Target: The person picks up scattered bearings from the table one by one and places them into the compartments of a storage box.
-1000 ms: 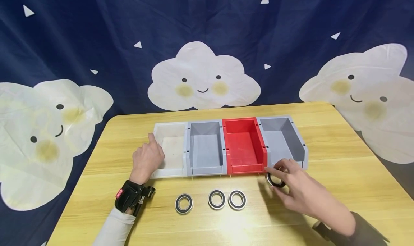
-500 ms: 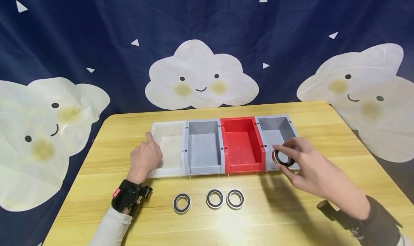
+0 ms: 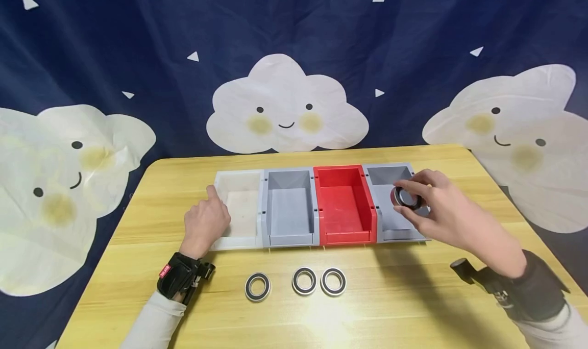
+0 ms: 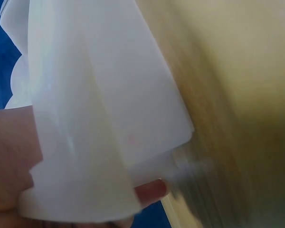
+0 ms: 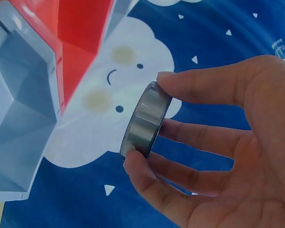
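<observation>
My right hand (image 3: 447, 208) holds a ball bearing (image 5: 145, 121), a steel ring with a dark seal, pinched on edge between thumb and fingertips. It is raised above the right grey bin (image 3: 390, 211), apart from its walls. At the far left of the row, my left hand (image 3: 205, 221) grips the left side wall of a translucent white bin (image 3: 243, 211). In the left wrist view this white wall (image 4: 85, 118) hides most of the fingers; one fingertip (image 4: 152, 191) shows past its edge. Three more bearings lie flat in front of the bins: one bearing (image 3: 250, 297) apart, a middle bearing (image 3: 296, 290) and a right bearing (image 3: 324, 289) side by side.
A second grey bin (image 3: 290, 211) and a red bin (image 3: 342, 208) stand between the outer bins, joined in one row on the wooden table (image 3: 184, 318). A dark blue curtain (image 3: 294, 22) with white clouds hangs behind the table.
My right hand has lifted the bearing from in front of the right grey bin, up and away from me, over that bin. The left hand has stayed at the white bin.
</observation>
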Tool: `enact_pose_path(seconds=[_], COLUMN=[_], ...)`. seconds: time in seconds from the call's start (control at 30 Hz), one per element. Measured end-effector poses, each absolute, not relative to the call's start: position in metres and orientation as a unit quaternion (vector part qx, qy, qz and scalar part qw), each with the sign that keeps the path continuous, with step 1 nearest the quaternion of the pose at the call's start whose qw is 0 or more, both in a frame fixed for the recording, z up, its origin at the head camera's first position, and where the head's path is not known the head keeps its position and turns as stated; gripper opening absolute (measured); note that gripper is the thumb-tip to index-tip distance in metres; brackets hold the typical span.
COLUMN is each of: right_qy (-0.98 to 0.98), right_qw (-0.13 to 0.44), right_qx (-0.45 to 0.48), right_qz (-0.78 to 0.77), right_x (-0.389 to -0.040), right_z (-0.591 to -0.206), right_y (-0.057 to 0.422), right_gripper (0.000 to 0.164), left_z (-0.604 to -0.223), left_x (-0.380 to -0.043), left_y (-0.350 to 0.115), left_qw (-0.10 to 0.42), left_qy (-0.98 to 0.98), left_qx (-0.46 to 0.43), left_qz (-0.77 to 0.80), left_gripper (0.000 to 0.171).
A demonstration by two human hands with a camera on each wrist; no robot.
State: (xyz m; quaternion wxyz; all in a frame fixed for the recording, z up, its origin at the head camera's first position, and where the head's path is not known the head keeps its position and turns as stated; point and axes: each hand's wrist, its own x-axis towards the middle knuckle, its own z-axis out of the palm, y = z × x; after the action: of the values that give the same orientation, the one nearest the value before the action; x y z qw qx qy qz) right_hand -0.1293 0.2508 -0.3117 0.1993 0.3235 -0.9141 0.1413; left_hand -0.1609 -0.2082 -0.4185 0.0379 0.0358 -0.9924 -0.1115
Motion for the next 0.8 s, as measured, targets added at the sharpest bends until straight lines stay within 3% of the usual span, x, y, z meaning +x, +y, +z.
enact_pose_path(seconds=[0.33,0.8], right_qy=[-0.93,-0.925], right_qw=[0.166,0.176], right_qx=[0.29,0.3], right_qz=[0.153,0.155], right_x=[-0.152,-0.184], right_z=[-0.307,-0.329], right_y=[0.246,0.259], right_gripper=[0.037,0.038], left_z=[-0.419,-0.421], left_x=[-0.162,-0.163], left_y=[-0.209,-0.207], left_qw=[0.038,0.055], left_qy=[-0.993,-0.993], left_qx=[0.039,0.036], left_qz=[-0.106,-0.1], left_gripper=[0.036,0.035])
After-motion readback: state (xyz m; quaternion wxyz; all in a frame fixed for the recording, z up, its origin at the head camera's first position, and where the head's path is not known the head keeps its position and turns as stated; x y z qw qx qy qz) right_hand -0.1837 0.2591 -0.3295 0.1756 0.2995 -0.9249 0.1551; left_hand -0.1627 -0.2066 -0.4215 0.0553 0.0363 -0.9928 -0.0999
